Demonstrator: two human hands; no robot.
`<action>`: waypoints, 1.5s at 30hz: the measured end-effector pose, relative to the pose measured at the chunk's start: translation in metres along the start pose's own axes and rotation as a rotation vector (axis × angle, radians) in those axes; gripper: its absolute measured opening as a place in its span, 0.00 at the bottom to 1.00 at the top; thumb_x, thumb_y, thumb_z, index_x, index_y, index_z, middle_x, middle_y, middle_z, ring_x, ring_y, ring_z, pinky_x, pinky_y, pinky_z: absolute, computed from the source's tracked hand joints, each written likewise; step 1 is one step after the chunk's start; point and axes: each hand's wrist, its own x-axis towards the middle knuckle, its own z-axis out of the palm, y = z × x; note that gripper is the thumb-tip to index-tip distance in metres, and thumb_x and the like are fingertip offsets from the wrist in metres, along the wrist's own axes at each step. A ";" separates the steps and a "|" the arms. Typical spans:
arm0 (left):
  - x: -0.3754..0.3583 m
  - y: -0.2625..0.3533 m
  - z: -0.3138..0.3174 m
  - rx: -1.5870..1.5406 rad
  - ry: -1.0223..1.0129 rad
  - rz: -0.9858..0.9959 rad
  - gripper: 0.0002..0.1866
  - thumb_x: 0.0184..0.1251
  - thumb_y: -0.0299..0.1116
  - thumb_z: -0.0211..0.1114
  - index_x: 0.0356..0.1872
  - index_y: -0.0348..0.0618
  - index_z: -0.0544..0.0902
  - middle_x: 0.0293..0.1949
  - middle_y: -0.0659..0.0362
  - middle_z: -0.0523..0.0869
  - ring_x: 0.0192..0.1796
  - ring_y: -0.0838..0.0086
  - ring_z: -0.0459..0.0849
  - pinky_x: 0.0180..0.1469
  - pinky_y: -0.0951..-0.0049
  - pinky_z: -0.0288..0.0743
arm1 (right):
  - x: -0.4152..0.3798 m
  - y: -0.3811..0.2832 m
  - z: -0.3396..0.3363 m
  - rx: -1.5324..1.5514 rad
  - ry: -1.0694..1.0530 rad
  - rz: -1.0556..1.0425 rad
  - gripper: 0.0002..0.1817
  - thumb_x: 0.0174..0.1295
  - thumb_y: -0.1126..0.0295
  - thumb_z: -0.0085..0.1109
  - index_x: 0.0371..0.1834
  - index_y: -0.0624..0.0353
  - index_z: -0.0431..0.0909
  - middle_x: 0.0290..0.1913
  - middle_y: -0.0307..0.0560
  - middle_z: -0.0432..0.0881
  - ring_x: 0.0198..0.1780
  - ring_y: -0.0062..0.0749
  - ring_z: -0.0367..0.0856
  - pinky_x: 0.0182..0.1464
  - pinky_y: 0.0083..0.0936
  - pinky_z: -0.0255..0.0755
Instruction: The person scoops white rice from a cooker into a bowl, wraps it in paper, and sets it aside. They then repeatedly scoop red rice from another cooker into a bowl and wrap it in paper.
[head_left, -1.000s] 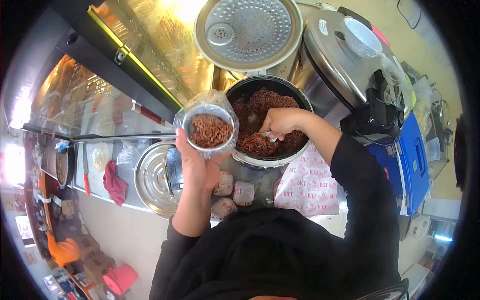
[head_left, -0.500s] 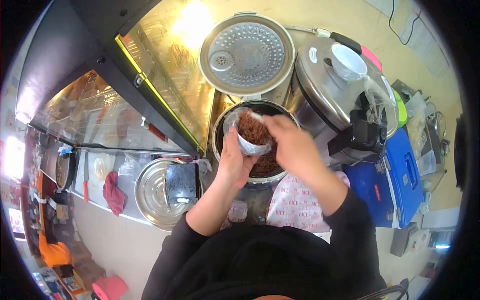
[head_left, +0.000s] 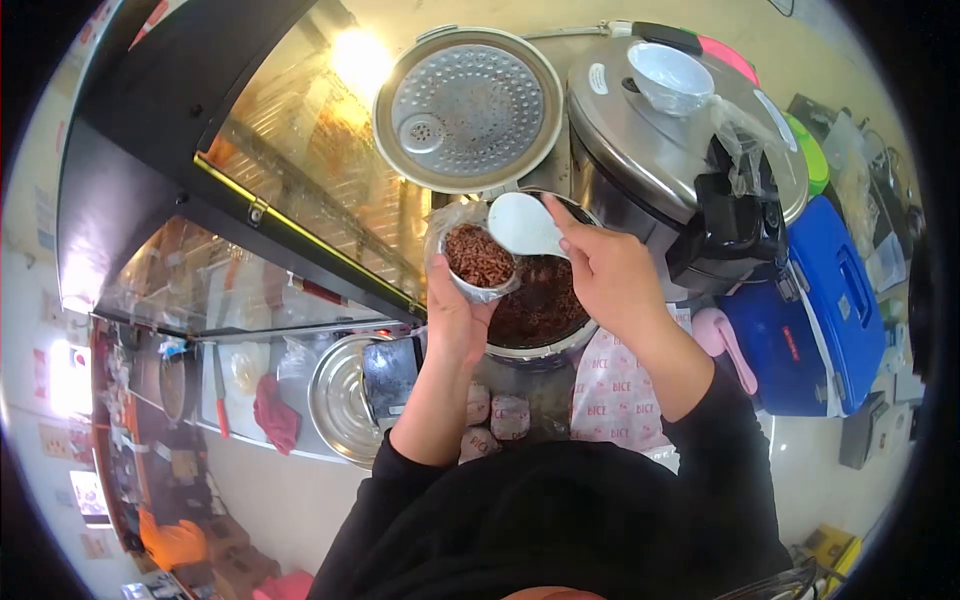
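Observation:
My left hand (head_left: 456, 322) is closed around a small white bowl (head_left: 488, 293) lined with a clear plastic bag (head_left: 448, 217). Reddish-brown cooked rice (head_left: 478, 254) fills the bowl, which is tilted a little towards me. In my right hand (head_left: 618, 282) is a white rice paddle (head_left: 524, 225), its index finger stretched along it. The paddle's broad blade lies just right of the bowl, over the open rice cooker (head_left: 535, 353). Dark rice (head_left: 540, 300) lies inside that cooker, partly hidden by the bowl and paddle.
The cooker's raised lid (head_left: 470, 110) stands behind. At right are a larger closed steel cooker (head_left: 630, 130) bearing a white bowl (head_left: 672, 80), and a blue box (head_left: 820, 300). A glass cabinet (head_left: 300, 160), steel lid (head_left: 335, 395) and printed paper (head_left: 615, 395) surround my arms.
My right hand has moved up and right from the bowl, and the paddle now shows plainly. The rice in the bowl is more exposed. My view has shifted a little.

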 end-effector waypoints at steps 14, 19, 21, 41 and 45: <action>-0.027 0.002 -0.015 0.127 0.015 0.411 0.20 0.79 0.40 0.46 0.65 0.42 0.63 0.59 0.54 0.74 0.61 0.69 0.75 0.64 0.65 0.69 | 0.006 -0.005 -0.001 0.279 -0.344 0.184 0.20 0.60 0.79 0.46 0.49 0.50 0.86 0.49 0.58 0.83 0.48 0.52 0.83 0.53 0.34 0.73; -0.079 0.004 -0.014 -0.107 0.072 0.147 0.30 0.77 0.55 0.38 0.69 0.48 0.63 0.65 0.56 0.72 0.66 0.62 0.73 0.67 0.57 0.68 | -0.019 0.020 0.009 -0.072 0.093 -0.126 0.10 0.52 0.74 0.63 0.37 0.51 0.88 0.46 0.47 0.85 0.50 0.47 0.80 0.51 0.37 0.73; -0.098 -0.008 -0.010 -0.083 -0.042 0.061 0.32 0.75 0.59 0.39 0.70 0.48 0.64 0.65 0.55 0.73 0.66 0.61 0.73 0.68 0.56 0.68 | -0.044 0.027 -0.006 -0.006 0.089 -0.013 0.08 0.50 0.75 0.64 0.33 0.52 0.87 0.45 0.45 0.84 0.50 0.46 0.79 0.52 0.37 0.73; -0.102 -0.266 0.022 1.703 -0.582 0.574 0.43 0.33 0.35 0.81 0.59 0.51 0.72 0.61 0.51 0.68 0.58 0.47 0.69 0.60 0.53 0.70 | -0.320 0.154 -0.027 -0.230 -0.421 0.030 0.17 0.50 0.66 0.68 0.45 0.51 0.84 0.56 0.36 0.80 0.58 0.37 0.75 0.59 0.41 0.67; -0.110 -0.258 0.022 1.530 -0.525 0.600 0.41 0.34 0.34 0.81 0.58 0.47 0.73 0.59 0.49 0.71 0.57 0.48 0.71 0.59 0.54 0.71 | -0.311 0.160 -0.031 -0.220 -0.430 -0.134 0.16 0.50 0.65 0.68 0.44 0.51 0.84 0.55 0.36 0.80 0.58 0.38 0.75 0.58 0.40 0.67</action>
